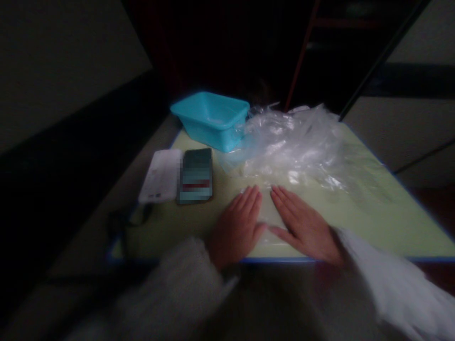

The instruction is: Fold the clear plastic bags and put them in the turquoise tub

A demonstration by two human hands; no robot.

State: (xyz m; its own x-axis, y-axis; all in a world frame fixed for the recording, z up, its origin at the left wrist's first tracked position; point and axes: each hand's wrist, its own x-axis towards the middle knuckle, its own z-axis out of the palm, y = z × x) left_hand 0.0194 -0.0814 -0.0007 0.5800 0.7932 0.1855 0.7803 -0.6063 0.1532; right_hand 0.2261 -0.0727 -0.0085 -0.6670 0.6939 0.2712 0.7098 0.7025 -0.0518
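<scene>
A clear plastic bag lies flat on the pale yellow-green table near its front edge. My left hand rests palm down on its left side, fingers stretched forward. On its right side lies my right hand, also flat with the fingers extended. The two thumbs point toward each other and almost meet over the plastic. Just beyond my fingertips spreads a loose heap of crumpled clear plastic bags.
A turquoise plastic basin stands at the back left, touching the heap. Left of my hands lie a dark device with a blurred screen and a white flat object. A dark strap hangs at the table's left edge.
</scene>
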